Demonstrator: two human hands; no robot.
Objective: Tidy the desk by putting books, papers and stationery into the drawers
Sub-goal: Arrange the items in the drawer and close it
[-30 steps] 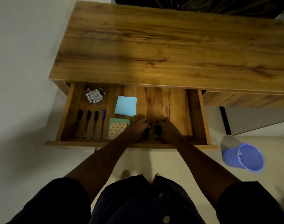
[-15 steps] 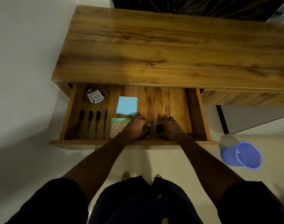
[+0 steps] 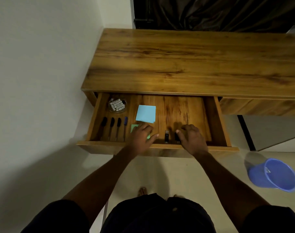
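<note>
No legible text or labels.

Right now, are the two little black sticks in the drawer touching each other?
Apart. The head view shows a strip of bare drawer floor between the left black stick and the right black stick.

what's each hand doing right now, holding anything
left hand: open, fingers spread over the green notepad, gripping nothing
right hand: open, holding nothing

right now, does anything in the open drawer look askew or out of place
Only the blue note pad sits slightly turned against the drawer sides. The pens lie parallel; nothing spilled or damaged shows.
</note>
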